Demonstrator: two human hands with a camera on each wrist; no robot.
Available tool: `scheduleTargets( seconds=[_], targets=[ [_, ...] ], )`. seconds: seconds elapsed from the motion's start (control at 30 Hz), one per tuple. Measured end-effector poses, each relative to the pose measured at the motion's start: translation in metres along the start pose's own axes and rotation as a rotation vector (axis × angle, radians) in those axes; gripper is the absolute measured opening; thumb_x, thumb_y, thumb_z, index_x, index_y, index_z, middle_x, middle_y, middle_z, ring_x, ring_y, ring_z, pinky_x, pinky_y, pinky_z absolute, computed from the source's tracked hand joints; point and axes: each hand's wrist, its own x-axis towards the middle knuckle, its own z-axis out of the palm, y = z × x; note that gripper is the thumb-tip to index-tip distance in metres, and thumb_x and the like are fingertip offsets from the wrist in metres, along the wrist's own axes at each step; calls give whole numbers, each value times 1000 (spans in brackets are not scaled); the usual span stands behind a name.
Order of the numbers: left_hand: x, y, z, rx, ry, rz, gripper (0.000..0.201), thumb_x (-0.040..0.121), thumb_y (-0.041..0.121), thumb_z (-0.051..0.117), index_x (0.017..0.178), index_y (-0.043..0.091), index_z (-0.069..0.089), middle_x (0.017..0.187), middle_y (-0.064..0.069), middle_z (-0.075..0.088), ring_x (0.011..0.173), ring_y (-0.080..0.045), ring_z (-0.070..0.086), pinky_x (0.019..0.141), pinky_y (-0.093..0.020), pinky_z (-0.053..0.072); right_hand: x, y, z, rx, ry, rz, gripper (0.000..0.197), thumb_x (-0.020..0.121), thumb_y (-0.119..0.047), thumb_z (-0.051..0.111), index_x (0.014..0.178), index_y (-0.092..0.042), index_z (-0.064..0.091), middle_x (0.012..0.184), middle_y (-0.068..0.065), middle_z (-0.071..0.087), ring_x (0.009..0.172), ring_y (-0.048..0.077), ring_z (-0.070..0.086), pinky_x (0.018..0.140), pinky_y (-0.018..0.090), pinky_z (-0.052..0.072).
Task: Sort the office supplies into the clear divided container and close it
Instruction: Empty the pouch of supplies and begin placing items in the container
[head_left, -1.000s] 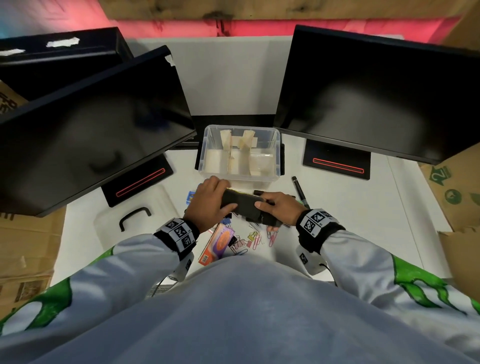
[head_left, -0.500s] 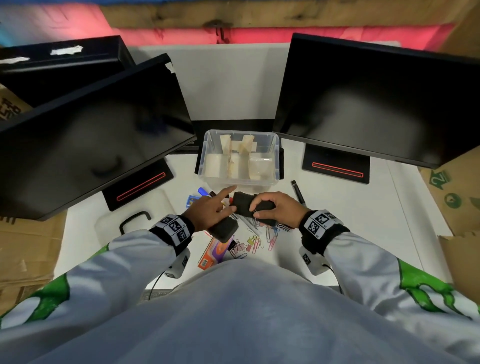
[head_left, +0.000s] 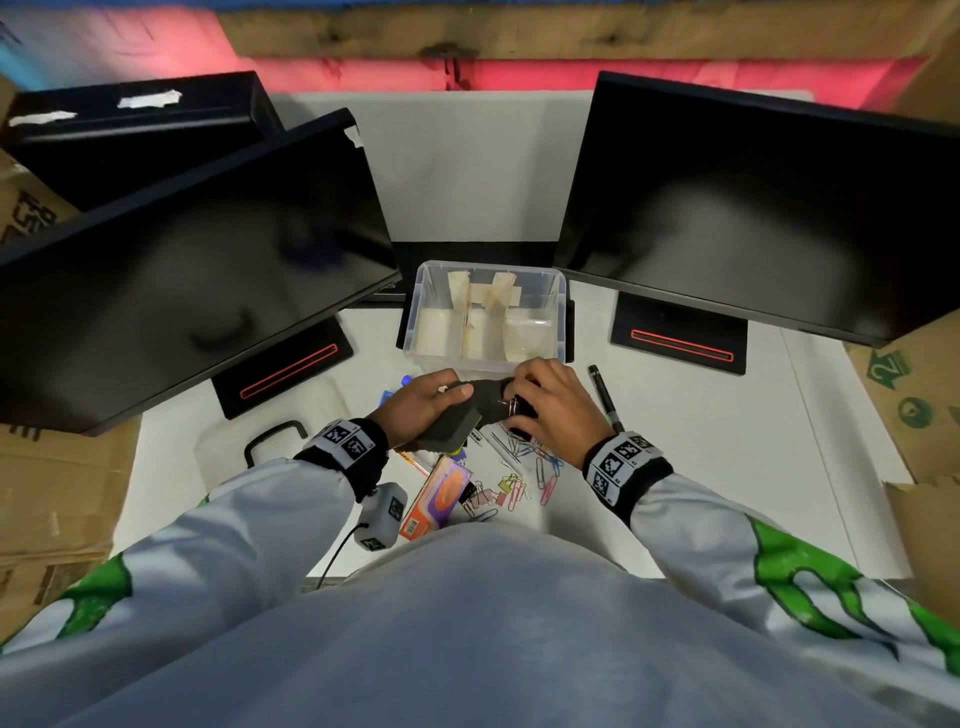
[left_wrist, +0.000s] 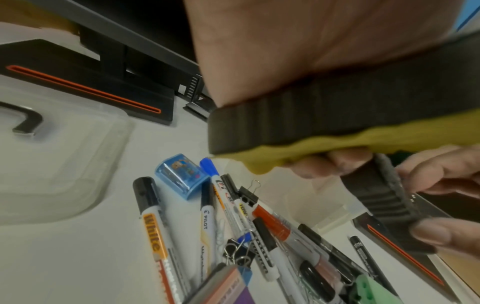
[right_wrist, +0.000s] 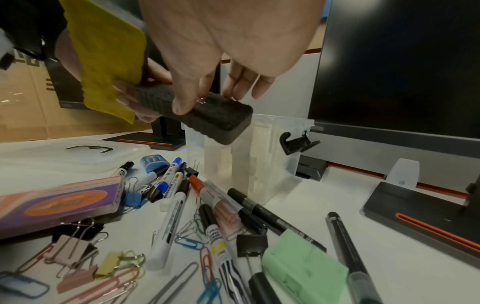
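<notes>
The clear divided container (head_left: 431, 306) stands open at the middle of the desk, between the monitors; its compartments look empty. Just in front of it my left hand (head_left: 441, 400) grips a black whiteboard eraser with yellow felt (head_left: 447, 431), seen large in the left wrist view (left_wrist: 337, 111). My right hand (head_left: 524, 395) pinches a second, dark-felted eraser (right_wrist: 207, 115) between thumb and fingers, close above the container's near wall (right_wrist: 259, 156). A small metal clip shows on that eraser by the thumb. The two erasers touch at one end.
The clear lid with a black handle (head_left: 270, 441) lies at the left. Markers (left_wrist: 155, 222), paper clips (head_left: 519, 478), binder clips, a blue sharpener (left_wrist: 182, 176), an orange-purple box (head_left: 441, 493) and a green block (right_wrist: 303, 273) lie under my hands. A black pen (head_left: 605, 397) lies right. Monitors flank the container.
The two erasers, first held together as one stack, have come apart, one in each hand. Both hands have moved up toward the container's near edge.
</notes>
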Motion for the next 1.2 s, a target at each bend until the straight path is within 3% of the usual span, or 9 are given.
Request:
scheduleTargets(
  seconds=[0.13,0.27,0.4,0.6,0.7,0.8,0.9,1.03,1.2],
  targets=[
    [-5,5,1,14,36,13,24,100,35,46,77,30,51,67,9,54,60,0,52,61,-20,38,1,-6,11,34,33,8,12,83,-20,73,89,-13,65,95,2,56,88,20,52,79,29,45],
    [-2,-2,-3,61,35,-10,22,97,44,49,79,30,52,71,3,58,68,-11,57,64,-27,42,-9,-5,20,106,-84,93,7,90,-15,64,86,-9,63,92,5,59,75,21,59,68,28,50],
    [-2,-2,-12,98,43,-29,24,95,47,51,78,30,51,70,4,59,71,-16,60,67,-28,45,-13,-3,16,13,-380,135,16,96,-17,49,96,-10,64,99,7,65,87,27,65,75,39,54],
    [-13,15,-19,79,4,-19,22,97,40,52,77,31,52,70,3,62,63,-8,60,60,-19,44,0,-4,-17,126,12,203,27,90,-39,60,113,-25,57,109,-5,59,99,11,55,82,26,48],
    [-18,25,-13,19,-47,16,17,97,38,51,87,25,56,78,-3,68,66,-7,67,58,-18,49,21,-9,-29,233,-242,167,59,82,-49,67,133,-27,47,124,-3,53,116,15,47,97,31,44],
    [-13,31,-14,-18,23,53,30,98,48,42,95,22,55,89,-14,65,77,-25,65,67,-35,53,36,-13,-36,391,-318,238,36,83,-38,71,107,-22,50,96,-2,62,86,17,63,74,36,57],
    [-3,32,-27,-260,211,-3,64,87,77,29,117,29,58,115,-10,66,108,-25,63,98,-43,49,45,-17,-42,578,-216,353,28,89,-28,66,100,-21,41,85,-4,59,70,16,63,55,26,51],
    [12,44,-33,-555,358,-162,94,68,93,31,137,30,44,132,-19,57,122,-35,57,104,-52,45,68,-38,-36,983,-108,447,40,89,-32,65,119,-18,42,111,7,67,96,22,70,82,39,59],
    [27,66,-31,-673,431,-73,60,96,61,29,133,14,38,127,-10,60,118,-22,60,101,-47,49,92,-55,-31,1071,-103,397,54,92,-58,46,129,-20,35,126,-4,53,120,10,53,105,36,46]
  ],
)
